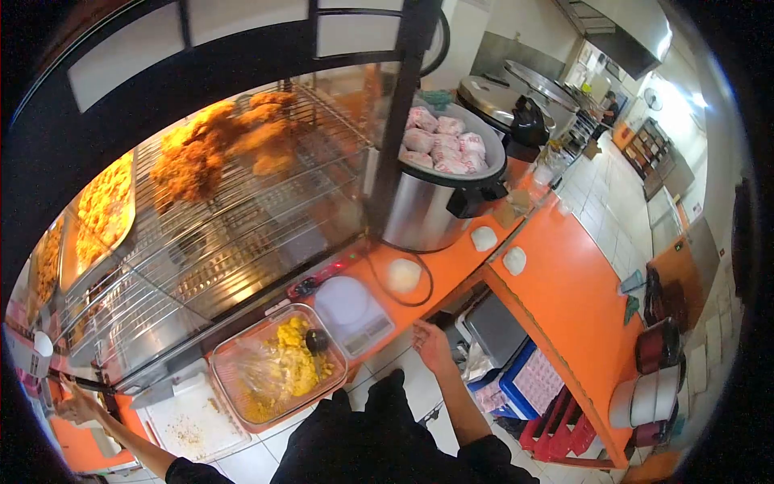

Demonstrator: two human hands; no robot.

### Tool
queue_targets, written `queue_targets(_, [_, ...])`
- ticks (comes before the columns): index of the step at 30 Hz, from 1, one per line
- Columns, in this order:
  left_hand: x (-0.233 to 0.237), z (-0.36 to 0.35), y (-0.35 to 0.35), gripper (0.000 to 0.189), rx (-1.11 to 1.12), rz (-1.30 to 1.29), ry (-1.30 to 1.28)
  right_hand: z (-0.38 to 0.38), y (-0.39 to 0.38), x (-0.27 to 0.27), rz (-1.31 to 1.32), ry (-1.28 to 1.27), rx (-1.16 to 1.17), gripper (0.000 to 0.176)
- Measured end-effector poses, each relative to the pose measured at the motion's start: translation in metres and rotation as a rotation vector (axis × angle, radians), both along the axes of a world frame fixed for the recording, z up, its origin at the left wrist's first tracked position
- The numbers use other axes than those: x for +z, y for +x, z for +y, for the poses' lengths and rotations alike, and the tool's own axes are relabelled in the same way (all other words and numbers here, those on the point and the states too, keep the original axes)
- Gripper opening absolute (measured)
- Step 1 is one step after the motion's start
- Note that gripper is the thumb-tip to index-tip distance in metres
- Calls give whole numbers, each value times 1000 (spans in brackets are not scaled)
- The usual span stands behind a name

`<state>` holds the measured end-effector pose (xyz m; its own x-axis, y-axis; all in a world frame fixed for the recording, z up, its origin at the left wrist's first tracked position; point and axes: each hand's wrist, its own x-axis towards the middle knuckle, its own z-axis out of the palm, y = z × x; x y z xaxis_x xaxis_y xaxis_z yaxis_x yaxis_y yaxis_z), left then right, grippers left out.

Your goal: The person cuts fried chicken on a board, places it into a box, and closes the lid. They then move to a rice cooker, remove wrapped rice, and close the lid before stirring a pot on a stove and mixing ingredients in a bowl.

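Note:
My left hand (78, 403) is at the lower left, fingers spread, beside the lower corner of the lit glass display cabinet (218, 323). Nothing shows in it. My right hand (433, 347) hangs near the orange counter edge, right of a white scale (355, 315), its fingers partly curled; whether it holds anything is too small to tell. Between the hands sit a clear tray (242, 387) of yellow food with a dark scoop (317, 341), and a white cutting board (196, 419) with crumbs and a knife (165, 390) at its upper edge.
Fried food (193, 161) lies on the cabinet's racks. A large steel pot (423, 211) holds wrapped bundles (446, 145). Farther right are an orange counter (556, 266), blue crates (516, 375) below it and stacked pots (657, 347). A person (610, 109) stands in the far background.

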<state>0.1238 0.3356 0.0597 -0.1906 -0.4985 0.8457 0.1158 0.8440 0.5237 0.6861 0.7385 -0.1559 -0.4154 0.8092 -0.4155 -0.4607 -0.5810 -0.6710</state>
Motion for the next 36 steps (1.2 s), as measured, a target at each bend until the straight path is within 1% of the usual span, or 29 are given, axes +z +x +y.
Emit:
queue_targets(2, [1, 3, 8, 34, -25, 43, 12, 28, -1, -16, -212, 207, -14, 34])
queue_targets(4, [3, 13, 17, 30, -77, 94, 33, 79, -18, -75, -680, 734, -212, 40])
queue_targets(5, [5, 18, 25, 28, -109, 126, 41, 88, -33, -51, -997, 989, -292, 44])
queue_targets(6, [6, 29, 34, 26, -151, 158, 57, 96, -52, -7, -1322, 1239, -367, 48])
queue_targets(8, [7, 48, 57, 22, -287, 221, 109, 113, -67, 37, -1199, 1281, -92, 48])
queue_targets(10, [10, 75, 87, 18, -503, 272, 207, 116, -72, 75, -1354, 1221, 179, 41])
queue_targets(11, [11, 92, 106, 17, -643, 286, 288, 123, -75, 83, -1423, 1183, 310, 38])
queue_targets(13, [11, 136, 151, 15, -915, 281, 451, 138, -82, 58, -1393, 1377, 400, 30])
queue_targets(14, [9, 161, 175, 15, -1011, 263, 476, 146, -81, 41, -1376, 1473, 442, 26])
queue_targets(16, [4, 241, 234, 18, -1099, 253, 324, 165, -69, 16, -1271, 1490, 589, 19])
queue_targets(17, [1, 281, 264, 23, -1145, 249, 250, 170, -60, 20, -1150, 1449, 739, 18])
queue_targets(18, [-7, 308, 287, 27, -994, 73, 111, 175, -50, 24, -1024, 1407, 881, 18])
queue_targets(19, [2, 342, 312, 30, -1185, 228, 133, 187, -32, -10, -712, 1113, 1139, 25])
queue_targets(20, [8, 363, 335, 32, -1150, 157, -1, 198, -6, -7, -459, 884, 1168, 31])
queue_targets(21, [13, 382, 353, 31, -1197, 139, -11, 209, 20, -6, -228, 631, 1186, 38])
queue_targets(22, [15, 401, 366, 30, -1246, 120, -22, 200, 62, 40, -64, 472, 1016, 43])
queue_targets(24, [15, 437, 387, 29, -1310, 155, 79, 225, 102, 145, -153, 738, 1225, 56])
queue_targets(25, [13, 451, 396, 28, -1343, 163, 127, 242, 116, 184, -168, 763, 1314, 55])
queue_targets(27, [4, 464, 412, 27, -1391, 76, 209, 270, 127, 261, -149, 975, 1309, 54])
queue_targets(28, [0, 468, 419, 27, -1413, 29, 251, 286, 123, 297, -116, 1164, 1204, 54])
queue_targets(29, [-3, 472, 425, 26, -1402, 33, 298, 303, 113, 317, -177, 1236, 1112, 56])
queue_targets(30, [-4, 472, 428, 26, -1332, -2, 296, 319, 100, 335, -236, 1311, 1016, 58])
queue_targets(31, [-8, 468, 431, 26, -1262, -36, 294, 333, 75, 355, -430, 1465, 955, 60])
queue_targets(32, [-16, 460, 433, 26, -1194, -68, 288, 352, 49, 346, -552, 1646, 817, 62])
queue_targets(33, [-56, 440, 418, 25, -1231, -121, 389, 371, 23, 338, -694, 1804, 658, 63])
queue_targets(34, [-95, 420, 402, 25, -1262, -171, 494, 410, -7, 299, -757, 1978, 414, 63])
queue_targets(36, [-73, 411, 409, 26, -1197, -154, 494, 434, -51, 284, -1040, 1929, 389, 48])
